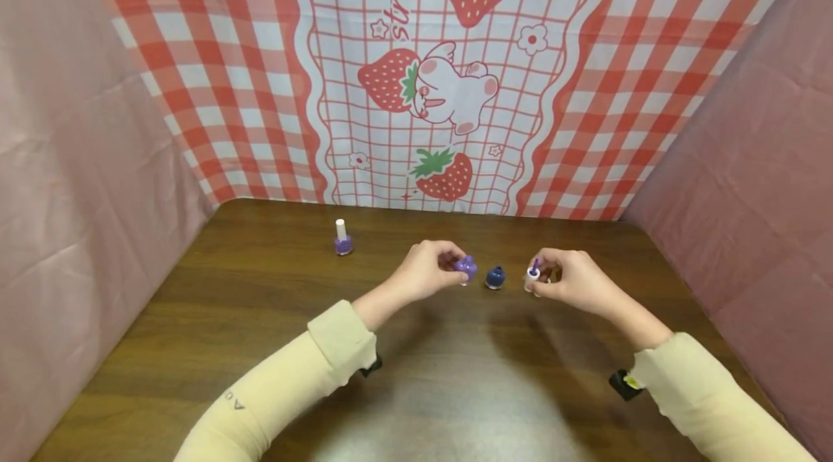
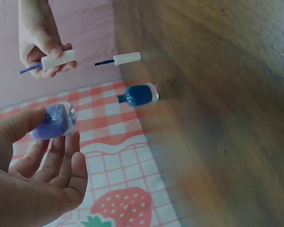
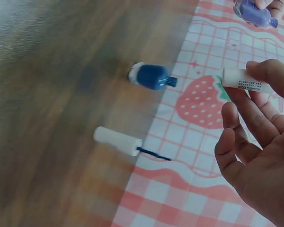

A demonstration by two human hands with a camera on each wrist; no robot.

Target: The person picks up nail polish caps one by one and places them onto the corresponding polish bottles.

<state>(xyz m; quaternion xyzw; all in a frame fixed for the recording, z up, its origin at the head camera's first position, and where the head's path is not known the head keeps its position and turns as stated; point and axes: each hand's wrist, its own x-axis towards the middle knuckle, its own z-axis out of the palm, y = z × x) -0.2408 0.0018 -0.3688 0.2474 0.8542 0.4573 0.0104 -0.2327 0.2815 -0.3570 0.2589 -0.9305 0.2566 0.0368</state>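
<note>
My left hand (image 1: 429, 268) pinches an uncapped purple nail polish bottle (image 2: 57, 120) between thumb and fingers, held above the table. In my right hand (image 1: 575, 280) is a white brush cap (image 3: 240, 79), gripped with its purple-coated brush (image 1: 536, 267) pointing up. Between the hands, an uncapped dark blue nail polish bottle (image 1: 495, 277) stands upright on the table. Close by my right hand, a second white brush cap (image 3: 117, 140) stands on the tabletop with its dark blue brush (image 3: 154, 153) upward.
A capped purple nail polish bottle (image 1: 343, 244) stands at the back left of the brown wooden table (image 1: 260, 288). Behind the table hangs a strawberry-patterned cloth (image 1: 260, 71). Pink curtains (image 1: 748, 122) enclose both sides.
</note>
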